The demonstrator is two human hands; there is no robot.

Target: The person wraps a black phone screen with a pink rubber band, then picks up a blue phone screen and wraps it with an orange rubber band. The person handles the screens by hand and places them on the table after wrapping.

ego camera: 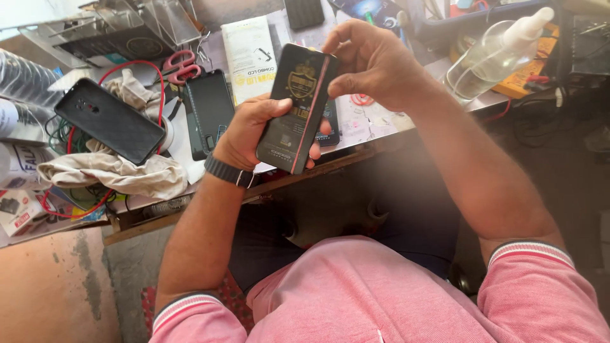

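My left hand [244, 130] grips the lower half of a slim black box [295, 108] with a gold crest and a red edge, held upright over the table's front edge. My right hand [372, 60] pinches the box's top right corner between thumb and fingers. A dark band sits on my left wrist. Behind the box a dark phone lies partly hidden on the table.
On the cluttered table lie a black phone [210, 111], a black phone back cover [109, 121] on a crumpled cloth [117, 173], red scissors [180, 65], a white packet [251, 57], red wire and a clear spray bottle [492, 54]. Small boxes sit at the left.
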